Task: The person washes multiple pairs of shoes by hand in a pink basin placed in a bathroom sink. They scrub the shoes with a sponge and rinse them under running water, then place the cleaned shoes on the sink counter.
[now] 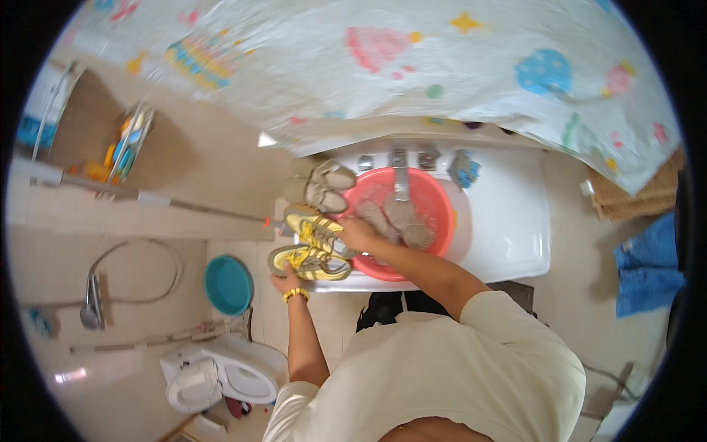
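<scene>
A pair of yellow lace-up sneakers sits at the left end of the white washbasin. My left hand [286, 280], with a yellow beaded bracelet [296, 294] at its wrist, grips the nearer sneaker [312, 262] by its side near the toe. My right hand [358, 234] is around the heel end of the farther sneaker [312, 226]; its fingers are partly hidden. Just right of the sneakers stands a pink plastic basin [448, 221] under the faucet [401, 182]. Soaked beige shoes [406, 215] lie in its water. A pair of beige lace-up shoes [326, 188] rests behind the yellow ones.
The white washbasin [511, 221] extends right, with a blue-grey cloth or glove [465, 169] on its back ledge. A patterned plastic curtain [331, 72] hangs over the far side. A teal basin [228, 285], a toilet [237, 375] and a hand shower [91, 309] are at left.
</scene>
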Demonstrator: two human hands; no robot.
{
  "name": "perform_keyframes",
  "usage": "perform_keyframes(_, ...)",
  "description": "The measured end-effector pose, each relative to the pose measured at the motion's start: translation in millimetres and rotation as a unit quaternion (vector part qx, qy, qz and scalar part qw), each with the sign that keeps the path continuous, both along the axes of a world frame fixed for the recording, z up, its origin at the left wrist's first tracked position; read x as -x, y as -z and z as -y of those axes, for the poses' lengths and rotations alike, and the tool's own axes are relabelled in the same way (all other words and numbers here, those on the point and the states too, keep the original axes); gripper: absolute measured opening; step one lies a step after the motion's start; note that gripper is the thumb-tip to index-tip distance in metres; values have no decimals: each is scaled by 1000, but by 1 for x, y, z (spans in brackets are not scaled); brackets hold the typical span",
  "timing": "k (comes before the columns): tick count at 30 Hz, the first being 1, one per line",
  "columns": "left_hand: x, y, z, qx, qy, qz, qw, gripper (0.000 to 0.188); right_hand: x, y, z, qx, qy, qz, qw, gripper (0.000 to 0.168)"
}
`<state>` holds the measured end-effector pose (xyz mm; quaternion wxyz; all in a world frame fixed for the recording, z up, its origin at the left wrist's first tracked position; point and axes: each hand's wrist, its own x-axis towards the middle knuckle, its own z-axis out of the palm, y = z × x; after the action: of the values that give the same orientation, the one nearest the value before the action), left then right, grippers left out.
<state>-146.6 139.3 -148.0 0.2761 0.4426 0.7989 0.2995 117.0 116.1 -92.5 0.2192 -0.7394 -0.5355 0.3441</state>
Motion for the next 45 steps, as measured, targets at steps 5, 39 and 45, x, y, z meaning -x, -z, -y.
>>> perform_keyframes(5, -28, -18, 9, -147, 23, -105, 983, 53, -48, -49, 64, -74, 21, -14, 997, 25)
perform_keyframes(39, -482, -84, 139, 106, 510, 352, 778, 49, -285, -69, 306, -72, 365, -400, 837, 93)
perform_keyframes(45, -479, -83, 156, 72, 625, 350, 694, 43, -368, 0, 298, -89, 486, -254, 831, 75)
